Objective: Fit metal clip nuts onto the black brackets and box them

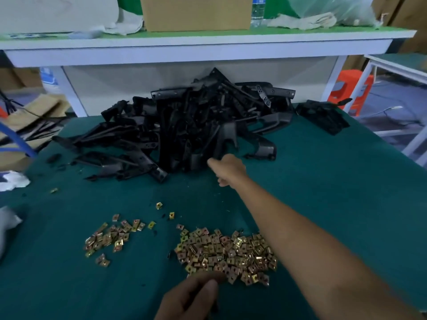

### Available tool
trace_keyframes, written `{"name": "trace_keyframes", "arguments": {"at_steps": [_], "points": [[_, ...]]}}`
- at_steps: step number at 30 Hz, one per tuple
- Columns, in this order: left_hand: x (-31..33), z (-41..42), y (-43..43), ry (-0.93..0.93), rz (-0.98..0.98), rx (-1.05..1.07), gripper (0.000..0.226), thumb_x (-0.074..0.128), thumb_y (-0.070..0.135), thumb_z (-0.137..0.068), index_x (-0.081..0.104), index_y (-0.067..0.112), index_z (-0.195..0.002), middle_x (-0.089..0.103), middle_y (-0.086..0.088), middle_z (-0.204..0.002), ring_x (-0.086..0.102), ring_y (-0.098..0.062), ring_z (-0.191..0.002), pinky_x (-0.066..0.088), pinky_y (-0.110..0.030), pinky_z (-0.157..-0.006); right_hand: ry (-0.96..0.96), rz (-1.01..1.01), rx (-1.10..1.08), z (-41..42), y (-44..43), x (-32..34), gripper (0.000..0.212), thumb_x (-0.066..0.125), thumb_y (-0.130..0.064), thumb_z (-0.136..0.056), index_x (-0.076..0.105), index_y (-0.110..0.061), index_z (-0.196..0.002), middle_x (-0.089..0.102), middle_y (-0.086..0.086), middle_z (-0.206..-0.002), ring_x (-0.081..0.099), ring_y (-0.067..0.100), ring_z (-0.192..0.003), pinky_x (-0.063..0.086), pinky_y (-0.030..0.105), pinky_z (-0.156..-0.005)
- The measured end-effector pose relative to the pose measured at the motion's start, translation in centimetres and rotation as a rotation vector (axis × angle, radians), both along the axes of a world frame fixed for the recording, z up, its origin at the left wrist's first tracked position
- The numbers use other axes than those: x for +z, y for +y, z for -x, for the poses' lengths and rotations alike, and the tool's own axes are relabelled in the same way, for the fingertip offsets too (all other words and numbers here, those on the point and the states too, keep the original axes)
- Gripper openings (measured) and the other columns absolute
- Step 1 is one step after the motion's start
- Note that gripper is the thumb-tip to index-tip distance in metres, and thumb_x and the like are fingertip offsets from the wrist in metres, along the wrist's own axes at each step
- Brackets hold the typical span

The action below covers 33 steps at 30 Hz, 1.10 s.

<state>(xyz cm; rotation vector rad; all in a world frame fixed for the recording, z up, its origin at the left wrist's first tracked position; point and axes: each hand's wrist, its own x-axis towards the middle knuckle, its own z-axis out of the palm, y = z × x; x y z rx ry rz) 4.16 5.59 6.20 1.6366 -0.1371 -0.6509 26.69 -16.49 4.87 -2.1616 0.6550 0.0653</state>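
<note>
1. Clip nuts (226, 252): brass-coloured, loose on the green table mat (323, 181) in 2 heaps. The larger heap lies near the front edge. The smaller heap (108, 239) lies to its left, with a few strays (159, 205) between the heaps and the brackets.
2. Black brackets (184, 125): 1 tangled pile at the back of the mat, under the upper shelf (208, 46). No bracket in view shows a nut fitted, though the pile is too dark and dense to be sure.
3. Right hand (227, 167): stretched out to the front edge of the bracket pile and touching it. Whether its fingers have closed on a bracket cannot be told.
4. Left hand (191, 296): at the near edge of the larger heap, fingers curled. Whether a nut is pinched cannot be told.
5. Progress, as a judgement: very early. Both stocks look large, and nothing boxed is visible. Fitting and boxing remain for practically the whole lot.
6. Surroundings: a cardboard box (196, 12) stands on the upper shelf, well apart from the work. Whether it is the packing box cannot be told. A water bottle (257, 10) and rags (305, 20) sit beside it. A separate black part (323, 116) lies at the mat's right corner.
7. Obstruction: the brackets interlock, so lifting 1 may drag its neighbours.
</note>
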Motion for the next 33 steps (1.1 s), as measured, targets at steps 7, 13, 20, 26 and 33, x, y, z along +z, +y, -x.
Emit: {"name": "trace_keyframes", "arguments": {"at_steps": [7, 13, 20, 26, 33], "points": [[0.9, 1.0, 1.3, 0.022, -0.016, 0.053, 0.029, 0.05, 0.052, -0.082, 0.076, 0.045, -0.093, 0.07, 0.001, -0.075, 0.061, -0.008, -0.064, 0.049, -0.021, -0.062, -0.359, -0.095, 0.034, 12.8, -4.6, 0.8, 0.038, 0.044, -0.023, -0.11, 0.051, -0.025, -0.147, 0.075, 0.005, -0.073, 0.068, 0.019, -0.06, 0.062, 0.035, -0.064], [0.3, 1.2, -1.6, 0.467, 0.357, 0.159, 0.087, 0.024, 0.069, -0.087, 0.082, 0.004, -0.078, 0.074, -0.021, -0.085, 0.068, -0.028, -0.062, 0.047, -0.027, -0.048, -0.57, 0.089, 0.201, 29.2, -3.6, 1.1, 0.033, 0.049, -0.023, -0.105, 0.068, -0.04, -0.126, 0.074, -0.009, -0.104, 0.07, 0.008, -0.094, 0.05, 0.014, -0.085], [-1.1, 3.6, -3.7, 0.321, 0.312, -0.154, 0.029, 0.063, 0.04, -0.081, 0.08, 0.033, -0.104, 0.076, -0.003, -0.113, 0.071, -0.015, -0.109, 0.055, -0.02, -0.084, -0.77, -0.242, -0.221, 35.1, -3.4, 1.0, 0.073, 0.043, 0.015, -0.101, 0.049, -0.043, -0.145, 0.075, -0.015, -0.114, 0.069, -0.008, -0.093, 0.051, 0.009, -0.085], [-1.0, 2.6, -6.4, -0.112, 0.009, -0.259, 0.054, 0.049, 0.067, -0.09, 0.071, 0.018, -0.087, 0.069, 0.014, -0.085, 0.065, -0.004, -0.081, 0.053, -0.035, -0.075, -0.455, -1.113, -0.289, 34.8, -0.2, -1.4, 0.044, 0.067, -0.018, -0.077, 0.075, -0.02, -0.12, 0.075, 0.017, -0.099, 0.075, 0.03, -0.078, 0.061, 0.032, -0.059], [-3.0, -5.6, -7.6, -0.865, -0.868, -0.137, 0.041, 0.036, 0.041, -0.108, 0.053, 0.028, -0.143, 0.054, -0.002, -0.133, 0.041, -0.02, -0.12, 0.037, -0.032, -0.098, -0.611, -1.054, -0.394, 31.0, 0.7, -2.4, 0.033, 0.062, -0.023, -0.084, 0.073, -0.01, -0.113, 0.075, 0.013, -0.103, 0.073, 0.019, -0.083, 0.061, 0.031, -0.062]]}}
